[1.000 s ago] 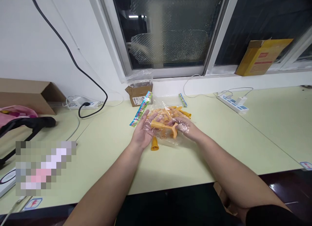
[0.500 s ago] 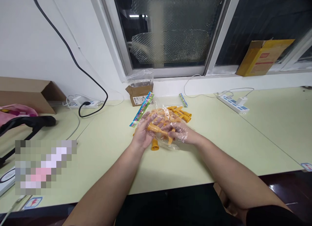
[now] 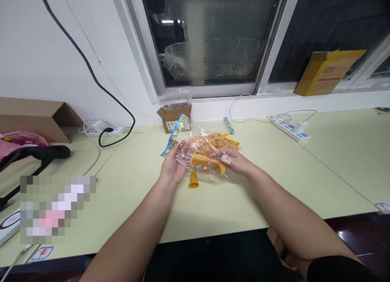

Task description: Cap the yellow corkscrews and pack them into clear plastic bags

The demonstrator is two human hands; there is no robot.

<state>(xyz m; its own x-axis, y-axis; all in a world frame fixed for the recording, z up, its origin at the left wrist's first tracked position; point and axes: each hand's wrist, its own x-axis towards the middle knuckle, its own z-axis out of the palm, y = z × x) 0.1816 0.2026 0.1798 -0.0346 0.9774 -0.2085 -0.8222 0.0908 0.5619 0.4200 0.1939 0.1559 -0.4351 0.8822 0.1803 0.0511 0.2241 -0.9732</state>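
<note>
A clear plastic bag (image 3: 185,162) with a colorful printed header strip (image 3: 174,134) is held between my two hands. My left hand (image 3: 172,168) supports its left side, fingers behind the film. My right hand (image 3: 239,161) grips the right side, its fingertips partly hidden by shiny film. Inside the bag lies an orange-yellow plastic piece (image 3: 202,158) with a ribbed, flared end and a curved tip. More orange-yellow pieces (image 3: 233,143) are on the table behind the bag. One cup-like end (image 3: 193,180) sticks out below it.
A small open cardboard box (image 3: 175,115) stands against the wall. Another printed strip (image 3: 228,125) lies behind the pieces. Power strips (image 3: 291,130) with cables sit at the back right and left. A black strap-like object (image 3: 39,152) is at left.
The orange-yellow piece in the bag has shifted right and turned. My left hand has moved slightly left, and my right hand slightly right. The header strip tilts a little more.
</note>
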